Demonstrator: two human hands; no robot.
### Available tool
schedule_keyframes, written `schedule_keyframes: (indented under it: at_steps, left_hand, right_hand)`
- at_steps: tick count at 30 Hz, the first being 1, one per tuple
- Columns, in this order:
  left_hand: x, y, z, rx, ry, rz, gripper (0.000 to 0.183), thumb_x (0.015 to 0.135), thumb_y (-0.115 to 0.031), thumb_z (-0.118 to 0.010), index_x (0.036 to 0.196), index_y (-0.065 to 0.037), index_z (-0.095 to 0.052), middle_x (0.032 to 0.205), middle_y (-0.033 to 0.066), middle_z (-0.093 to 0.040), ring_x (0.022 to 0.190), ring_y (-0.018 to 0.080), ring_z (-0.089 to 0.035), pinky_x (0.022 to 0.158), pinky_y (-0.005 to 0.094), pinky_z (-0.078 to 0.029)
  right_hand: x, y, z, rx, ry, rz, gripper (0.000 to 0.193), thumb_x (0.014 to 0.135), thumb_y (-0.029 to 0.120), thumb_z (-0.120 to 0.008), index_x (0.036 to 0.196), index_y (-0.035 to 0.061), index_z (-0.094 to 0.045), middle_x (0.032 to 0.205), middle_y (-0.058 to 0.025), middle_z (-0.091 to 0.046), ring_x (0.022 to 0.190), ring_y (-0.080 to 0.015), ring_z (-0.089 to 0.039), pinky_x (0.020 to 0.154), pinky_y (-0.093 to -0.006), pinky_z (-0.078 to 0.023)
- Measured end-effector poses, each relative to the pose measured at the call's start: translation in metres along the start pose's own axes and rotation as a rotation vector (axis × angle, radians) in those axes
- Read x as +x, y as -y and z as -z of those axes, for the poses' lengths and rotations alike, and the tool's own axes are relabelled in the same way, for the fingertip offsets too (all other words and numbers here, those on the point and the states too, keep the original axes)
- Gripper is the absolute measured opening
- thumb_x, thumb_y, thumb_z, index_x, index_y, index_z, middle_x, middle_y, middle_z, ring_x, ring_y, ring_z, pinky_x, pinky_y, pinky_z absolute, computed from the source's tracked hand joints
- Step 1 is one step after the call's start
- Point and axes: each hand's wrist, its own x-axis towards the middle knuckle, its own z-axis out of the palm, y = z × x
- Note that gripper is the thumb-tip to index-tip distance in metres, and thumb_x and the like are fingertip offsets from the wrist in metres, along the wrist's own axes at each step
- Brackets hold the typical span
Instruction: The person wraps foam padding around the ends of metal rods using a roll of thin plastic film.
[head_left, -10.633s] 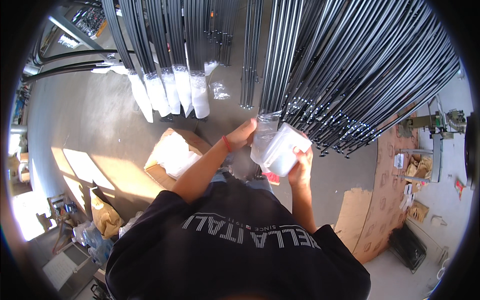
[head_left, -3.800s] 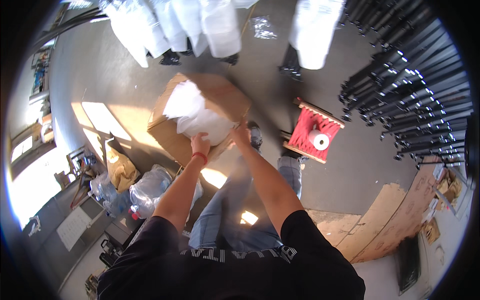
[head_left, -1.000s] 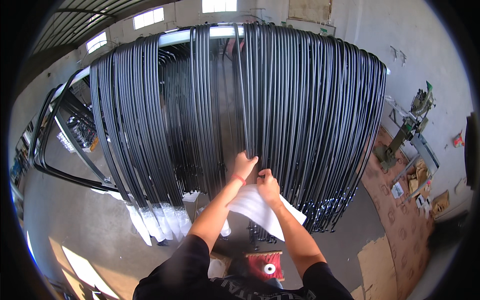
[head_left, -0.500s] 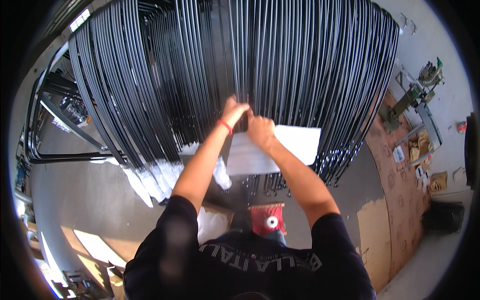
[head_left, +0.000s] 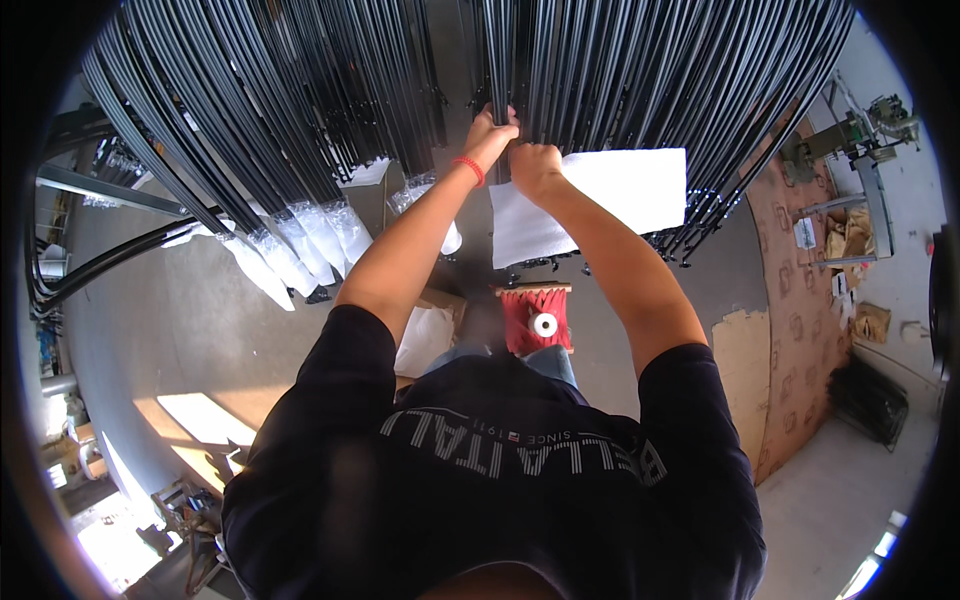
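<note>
Long thin black metal tubes (head_left: 640, 70) hang in dense rows in front of me. My left hand (head_left: 492, 135), with a red band at the wrist, is closed round a few of these tubes near the middle. Just right of it and slightly nearer, my right hand (head_left: 537, 168) is a fist at the upper edge of a white sheet (head_left: 625, 200). The sheet spreads under my right wrist and out to the right, in front of the tube ends. My right fingertips are hidden, but the fist appears to grip the sheet's edge.
White plastic sleeves (head_left: 285, 262) cover the tube ends at left. Below my arms are a red stool (head_left: 515, 335) bearing a white roll (head_left: 544, 325) and an open cardboard box (head_left: 445, 300). A green machine (head_left: 840, 145) stands at right, near flattened cardboard (head_left: 740, 370).
The whole view has tilted, so tubes, sheet and hands appear higher in the picture. Both hands remain close together at the tubes, and the sheet shows more fully to the right.
</note>
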Motion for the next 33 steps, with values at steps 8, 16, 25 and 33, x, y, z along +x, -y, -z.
schedule_keyframes:
  at_steps: [8,16,25,33]
  left_hand:
    - [-0.015,-0.024,-0.002,-0.089,0.004,0.028,0.010,0.078,-0.002,-0.054,0.086,0.005,-0.056,0.079,0.0096,-0.059,0.070,0.0165,-0.059,0.067,0.0271,-0.048]
    - [-0.019,-0.021,0.001,-0.119,-0.030,-0.029,0.010,0.075,0.001,-0.056,0.085,0.003,-0.058,0.077,0.0090,-0.061,0.068,0.0155,-0.060,0.065,0.0265,-0.049]
    - [-0.023,-0.027,-0.017,-0.114,-0.189,-0.009,0.012,0.072,0.003,-0.057,0.084,0.005,-0.060,0.075,0.0118,-0.063,0.065,0.0179,-0.062,0.062,0.0271,-0.049]
    - [-0.030,-0.027,-0.007,-0.041,-0.131,-0.025,0.012,0.070,0.005,-0.059,0.082,0.002,-0.057,0.072,0.0072,-0.059,0.063,0.0149,-0.058,0.061,0.0262,-0.048]
  right_hand:
    - [-0.014,-0.005,-0.008,-0.147,0.108,0.057,0.020,0.077,0.016,-0.052,0.095,0.0107,-0.059,0.087,-0.0044,-0.064,0.079,-0.0196,-0.063,0.060,-0.0314,-0.048]
    - [-0.026,-0.019,-0.003,-0.157,0.050,0.072,0.020,0.075,0.014,-0.052,0.091,0.0058,-0.059,0.086,-0.0091,-0.064,0.077,-0.0223,-0.063,0.061,-0.0330,-0.049]
    - [-0.036,-0.029,0.001,-0.030,-0.001,0.157,0.017,0.072,0.011,-0.051,0.087,0.0084,-0.059,0.079,-0.0110,-0.063,0.076,-0.0245,-0.063,0.064,-0.0336,-0.049]
    - [-0.061,-0.026,-0.020,-0.108,0.191,0.184,0.018,0.077,0.013,-0.049,0.091,0.0084,-0.059,0.087,-0.0088,-0.063,0.080,-0.0230,-0.063,0.063,-0.0324,-0.050]
